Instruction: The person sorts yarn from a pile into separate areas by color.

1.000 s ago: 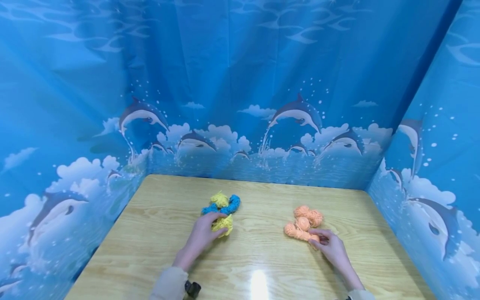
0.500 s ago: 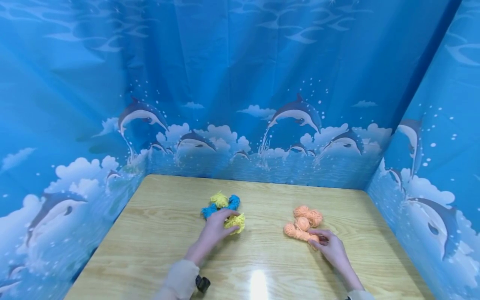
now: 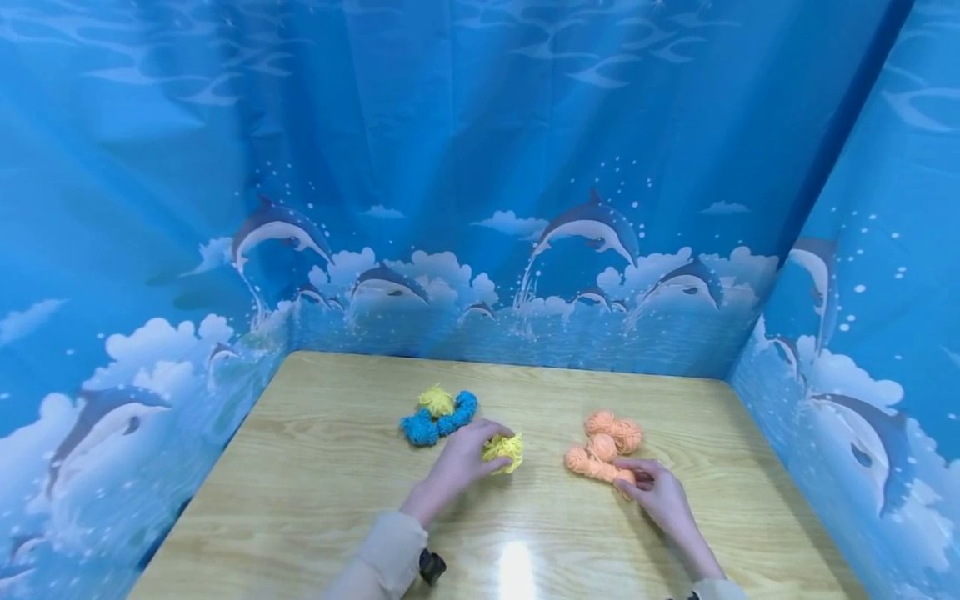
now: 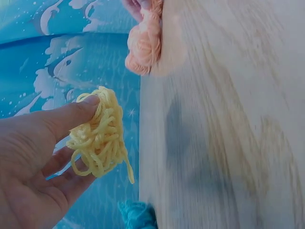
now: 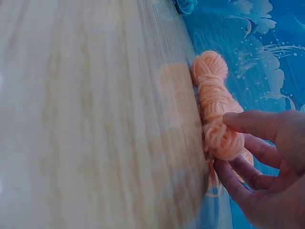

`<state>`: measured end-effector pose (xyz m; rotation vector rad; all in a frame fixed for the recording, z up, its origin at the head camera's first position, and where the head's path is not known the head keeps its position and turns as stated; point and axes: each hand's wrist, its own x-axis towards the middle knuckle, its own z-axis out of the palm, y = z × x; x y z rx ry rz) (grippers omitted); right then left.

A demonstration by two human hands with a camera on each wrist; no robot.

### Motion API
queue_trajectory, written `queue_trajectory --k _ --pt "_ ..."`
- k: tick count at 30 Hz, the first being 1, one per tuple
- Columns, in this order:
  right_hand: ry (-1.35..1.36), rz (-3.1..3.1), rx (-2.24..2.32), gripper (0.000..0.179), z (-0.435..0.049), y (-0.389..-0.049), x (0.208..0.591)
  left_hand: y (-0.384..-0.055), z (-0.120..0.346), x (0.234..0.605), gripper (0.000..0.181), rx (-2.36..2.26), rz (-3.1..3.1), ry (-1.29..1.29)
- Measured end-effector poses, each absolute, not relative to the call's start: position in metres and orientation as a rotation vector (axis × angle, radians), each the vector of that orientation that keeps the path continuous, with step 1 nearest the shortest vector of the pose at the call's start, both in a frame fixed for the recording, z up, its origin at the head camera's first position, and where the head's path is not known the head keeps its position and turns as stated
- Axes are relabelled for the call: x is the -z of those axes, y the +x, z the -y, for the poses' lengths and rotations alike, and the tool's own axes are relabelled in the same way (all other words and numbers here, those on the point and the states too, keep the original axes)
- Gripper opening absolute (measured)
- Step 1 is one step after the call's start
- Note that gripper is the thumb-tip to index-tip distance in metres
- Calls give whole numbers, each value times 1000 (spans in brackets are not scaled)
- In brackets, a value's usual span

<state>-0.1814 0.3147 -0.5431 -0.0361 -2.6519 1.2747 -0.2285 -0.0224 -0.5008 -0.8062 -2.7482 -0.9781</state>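
My left hand (image 3: 462,461) pinches a looped bundle of yellow yarn (image 4: 102,136) between thumb and fingers. In the left wrist view the bundle hangs over the wooden table with its shadow beside it. At the right, my right hand (image 3: 662,493) holds the near end of a peach yarn skein (image 5: 217,112) between thumb and fingertips. More peach yarn balls (image 3: 615,429) lie just behind that skein. Back on the left, blue yarn (image 3: 438,423) curves around a second yellow yarn bundle (image 3: 436,401).
The light wooden table (image 3: 337,483) has its far edge against a blue curtain (image 3: 420,167) printed with dolphins. Curtains also enclose the left and right sides. A bright reflection shows near the table's front middle.
My left hand has carried the yellow yarn bundle rightward, away from the blue yarn and toward the peach yarn. The right hand stays in place on the peach skein.
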Motion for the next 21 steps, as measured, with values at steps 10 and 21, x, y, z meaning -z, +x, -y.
queue_trajectory --k 10,21 --pt "-40 2656 -1263 30 -314 -182 544 -223 3 512 40 944 2844 -863" --pt "-71 2689 -1242 29 -314 -182 542 -218 -5 525 40 860 2912 -912"
